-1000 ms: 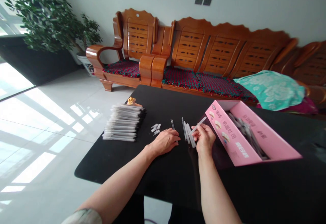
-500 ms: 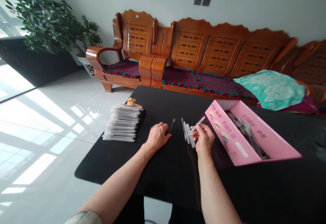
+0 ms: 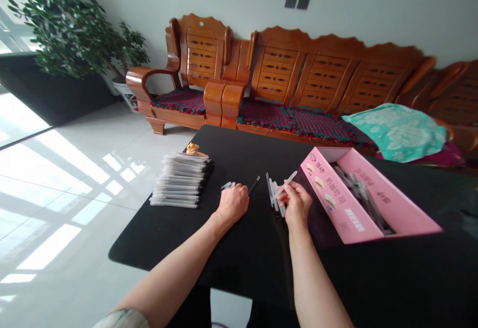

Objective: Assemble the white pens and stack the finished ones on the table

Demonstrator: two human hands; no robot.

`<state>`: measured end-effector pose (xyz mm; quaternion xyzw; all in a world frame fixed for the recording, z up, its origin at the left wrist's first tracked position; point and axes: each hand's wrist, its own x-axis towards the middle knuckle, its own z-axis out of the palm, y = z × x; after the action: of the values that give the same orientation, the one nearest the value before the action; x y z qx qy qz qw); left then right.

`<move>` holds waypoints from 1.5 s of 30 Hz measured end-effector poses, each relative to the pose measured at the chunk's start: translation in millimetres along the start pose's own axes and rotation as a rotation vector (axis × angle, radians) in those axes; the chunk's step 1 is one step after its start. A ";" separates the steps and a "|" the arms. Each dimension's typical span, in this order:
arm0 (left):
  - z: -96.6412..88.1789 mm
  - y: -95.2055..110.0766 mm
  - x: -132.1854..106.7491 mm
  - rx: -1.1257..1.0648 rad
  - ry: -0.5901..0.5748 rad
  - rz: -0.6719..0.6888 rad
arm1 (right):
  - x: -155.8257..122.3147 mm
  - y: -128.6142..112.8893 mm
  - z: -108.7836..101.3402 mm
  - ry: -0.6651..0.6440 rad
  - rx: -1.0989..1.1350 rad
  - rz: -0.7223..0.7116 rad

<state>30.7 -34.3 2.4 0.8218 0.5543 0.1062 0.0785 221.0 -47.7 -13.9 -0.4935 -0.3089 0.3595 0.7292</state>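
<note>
My right hand (image 3: pixel 297 202) pinches a clear pen barrel (image 3: pixel 287 183) that slants up to the right, above a small row of similar clear barrels (image 3: pixel 274 194) on the black table (image 3: pixel 239 248). My left hand (image 3: pixel 233 202) is curled, knuckles up, on the table. A thin dark refill (image 3: pixel 254 184) sticks out from its fingers to the upper right. Small clear pen caps (image 3: pixel 227 185) lie just left of that hand's fingertips. A neat stack of assembled pens (image 3: pixel 181 182) lies further left.
An open pink box (image 3: pixel 351 208) with more pen parts stands at the right. A small orange figure (image 3: pixel 192 148) sits behind the pen stack. Wooden chairs (image 3: pixel 284 74) line the wall beyond the table, and a potted plant (image 3: pixel 70 29) stands far left.
My left hand slid left from beside the barrels to the caps, and the refill now points out from its fingers. My right hand has stayed put with the barrel.
</note>
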 end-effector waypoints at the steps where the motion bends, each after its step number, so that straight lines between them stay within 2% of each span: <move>1: -0.1 -0.2 0.2 0.005 -0.002 -0.004 | -0.1 0.0 0.1 0.001 0.000 0.004; 9: 0.5 1.5 1.4 0.018 -0.008 -0.030 | -2.1 -0.7 1.2 -0.014 0.006 0.027; 13: 0.3 -2.5 0.8 -0.042 0.061 -0.038 | -0.9 -1.3 0.7 -0.006 0.074 0.045; 17: -3.2 -9.6 0.7 -0.175 0.125 0.034 | 4.2 -2.1 -3.4 0.036 0.197 0.057; 23: -5.3 -15.2 1.4 -0.304 0.118 0.173 | 11.1 -5.1 -11.7 0.093 0.301 0.043; 31: -2.9 -16.1 1.0 -0.328 0.115 0.228 | 13.7 -2.6 -14.9 0.116 0.281 0.020; 37: -3.4 -15.6 0.9 -0.326 0.111 0.230 | 11.2 -4.6 -11.3 0.093 0.261 0.035; 45: -6.1 -13.1 0.2 -0.428 0.120 0.222 | 10.2 -6.3 -9.0 0.085 0.225 0.045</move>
<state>17.5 -29.2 5.1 0.8346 0.4291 0.2776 0.2054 235.3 -45.3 -9.8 -0.4302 -0.2246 0.3868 0.7841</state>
